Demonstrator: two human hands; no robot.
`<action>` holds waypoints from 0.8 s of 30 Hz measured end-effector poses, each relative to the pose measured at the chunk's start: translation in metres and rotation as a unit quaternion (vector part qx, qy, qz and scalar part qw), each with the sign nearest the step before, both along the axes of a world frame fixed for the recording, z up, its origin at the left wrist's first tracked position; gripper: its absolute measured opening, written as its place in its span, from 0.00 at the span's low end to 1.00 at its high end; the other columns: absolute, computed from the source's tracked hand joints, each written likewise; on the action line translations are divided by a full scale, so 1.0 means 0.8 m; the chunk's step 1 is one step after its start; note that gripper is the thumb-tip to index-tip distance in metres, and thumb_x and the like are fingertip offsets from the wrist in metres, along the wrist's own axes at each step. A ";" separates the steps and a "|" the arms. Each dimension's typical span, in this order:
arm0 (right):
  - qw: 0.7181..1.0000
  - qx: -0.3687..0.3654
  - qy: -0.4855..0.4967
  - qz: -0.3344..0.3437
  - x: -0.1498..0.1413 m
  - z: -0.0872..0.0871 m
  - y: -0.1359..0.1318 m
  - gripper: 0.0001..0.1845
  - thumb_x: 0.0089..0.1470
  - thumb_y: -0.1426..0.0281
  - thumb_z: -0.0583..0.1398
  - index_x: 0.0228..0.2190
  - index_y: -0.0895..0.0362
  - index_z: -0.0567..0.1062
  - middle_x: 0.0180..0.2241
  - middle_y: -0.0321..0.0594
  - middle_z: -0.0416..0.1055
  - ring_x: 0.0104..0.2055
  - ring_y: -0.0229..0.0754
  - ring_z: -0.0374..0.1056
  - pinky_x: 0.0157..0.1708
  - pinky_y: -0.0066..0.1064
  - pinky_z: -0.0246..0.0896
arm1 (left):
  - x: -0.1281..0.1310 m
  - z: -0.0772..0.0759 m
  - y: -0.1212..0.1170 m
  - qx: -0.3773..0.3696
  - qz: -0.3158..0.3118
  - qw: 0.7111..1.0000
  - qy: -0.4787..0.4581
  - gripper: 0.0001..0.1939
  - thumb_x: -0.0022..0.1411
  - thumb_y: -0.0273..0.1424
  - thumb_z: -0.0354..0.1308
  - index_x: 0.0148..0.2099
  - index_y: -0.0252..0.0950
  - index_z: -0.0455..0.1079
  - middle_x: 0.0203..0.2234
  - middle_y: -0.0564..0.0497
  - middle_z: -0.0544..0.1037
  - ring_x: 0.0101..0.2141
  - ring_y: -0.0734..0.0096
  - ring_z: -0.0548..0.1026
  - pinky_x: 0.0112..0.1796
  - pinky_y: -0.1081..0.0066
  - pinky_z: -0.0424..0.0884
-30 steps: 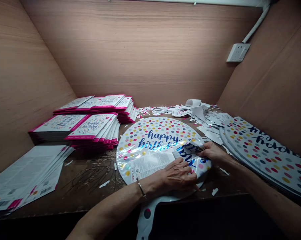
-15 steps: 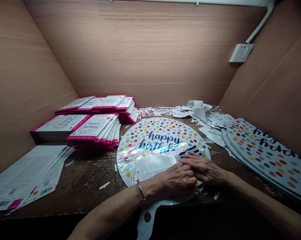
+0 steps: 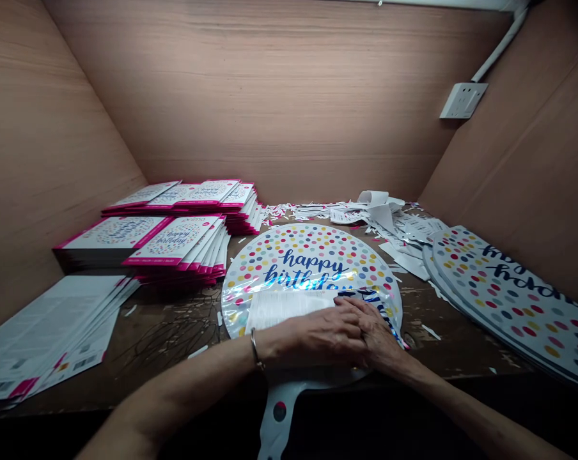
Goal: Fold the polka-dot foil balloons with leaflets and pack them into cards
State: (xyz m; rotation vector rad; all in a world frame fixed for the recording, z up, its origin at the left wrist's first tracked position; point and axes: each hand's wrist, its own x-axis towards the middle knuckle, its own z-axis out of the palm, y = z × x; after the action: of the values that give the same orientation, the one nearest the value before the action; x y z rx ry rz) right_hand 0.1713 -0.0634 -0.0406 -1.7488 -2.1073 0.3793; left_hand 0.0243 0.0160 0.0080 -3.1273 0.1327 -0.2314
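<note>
A round foil balloon (image 3: 308,255) with coloured dots and "happy birthday" lettering lies flat on the table, its neck hanging over the near edge. A white printed sheet (image 3: 284,305) rests on its lower half. My left hand (image 3: 318,335), with a bracelet at the wrist, lies flat on the balloon's near part, fingers pressed down. My right hand (image 3: 378,332) lies beside and partly over it, fingers flat on a folded-over flap of the balloon at the right.
Stacks of pink-edged printed cards (image 3: 174,239) stand at the left, with white leaflets (image 3: 49,332) nearer. A pile of flat dotted balloons (image 3: 509,294) lies at the right. Paper scraps (image 3: 380,214) litter the back. Wooden walls enclose the table; a socket (image 3: 462,100) is on the right wall.
My right hand came in from the balloon's right edge, folding a flap over, and now rests flat next to my left hand. Both hands slid nearer the table's edge.
</note>
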 end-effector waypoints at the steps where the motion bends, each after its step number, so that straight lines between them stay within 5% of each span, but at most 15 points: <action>1: 1.000 0.001 -0.007 -0.019 -0.005 -0.002 0.000 0.26 0.55 0.65 0.52 0.55 0.54 0.63 0.57 0.45 0.57 0.59 0.51 0.50 0.57 0.52 0.44 | -0.011 0.006 0.012 -0.002 -0.001 1.000 0.008 0.07 0.62 0.37 0.52 0.39 0.48 0.70 0.42 0.60 0.73 0.45 0.75 0.66 0.54 0.74 0.52; 3: 0.999 -0.012 -0.014 -0.029 -0.009 0.001 0.002 0.23 0.57 0.67 0.50 0.54 0.55 0.64 0.59 0.44 0.54 0.60 0.51 0.48 0.57 0.53 0.44 | -0.044 0.013 0.034 -0.004 0.038 0.999 0.030 0.09 0.62 0.38 0.51 0.39 0.41 0.70 0.40 0.53 0.73 0.46 0.67 0.65 0.56 0.60 0.48; 5: 0.999 -0.036 -0.014 0.007 -0.005 0.011 0.003 0.22 0.57 0.67 0.51 0.53 0.55 0.66 0.59 0.45 0.53 0.61 0.51 0.47 0.56 0.52 0.46 | -0.085 0.012 0.050 -0.002 0.167 0.985 0.052 0.15 0.61 0.43 0.50 0.41 0.38 0.70 0.40 0.47 0.72 0.47 0.58 0.65 0.54 0.48 0.47; 9: 0.980 -0.038 -0.031 0.191 0.019 0.035 0.003 0.21 0.59 0.65 0.51 0.54 0.49 0.65 0.59 0.39 0.55 0.61 0.48 0.48 0.58 0.46 0.47 | -0.149 -0.014 0.054 -0.025 0.340 0.935 0.091 0.29 0.62 0.50 0.43 0.60 0.43 0.56 0.58 0.41 0.57 0.58 0.43 0.50 0.52 0.41 0.45; 13: 0.961 0.002 -0.072 0.268 0.026 0.035 0.007 0.23 0.61 0.63 0.49 0.58 0.48 0.58 0.61 0.38 0.50 0.62 0.48 0.45 0.59 0.46 0.42 | -0.160 -0.037 0.050 -0.050 0.360 0.926 0.103 0.31 0.63 0.51 0.37 0.64 0.44 0.48 0.63 0.43 0.47 0.62 0.46 0.40 0.55 0.45 0.41; 24: 0.973 0.044 -0.131 0.182 -0.003 0.013 0.012 0.20 0.61 0.65 0.49 0.53 0.49 0.64 0.59 0.42 0.55 0.61 0.51 0.48 0.57 0.50 0.43 | -0.160 -0.042 0.056 -0.073 0.331 0.934 0.110 0.32 0.63 0.51 0.37 0.64 0.42 0.46 0.63 0.44 0.44 0.62 0.49 0.37 0.56 0.46 0.35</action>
State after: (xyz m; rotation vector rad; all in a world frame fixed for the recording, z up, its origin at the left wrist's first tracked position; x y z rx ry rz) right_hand 0.1685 -0.0535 -0.0303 -1.4241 -2.5995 0.1511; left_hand -0.1034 0.0605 -0.0257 -3.0970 -0.9606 0.1250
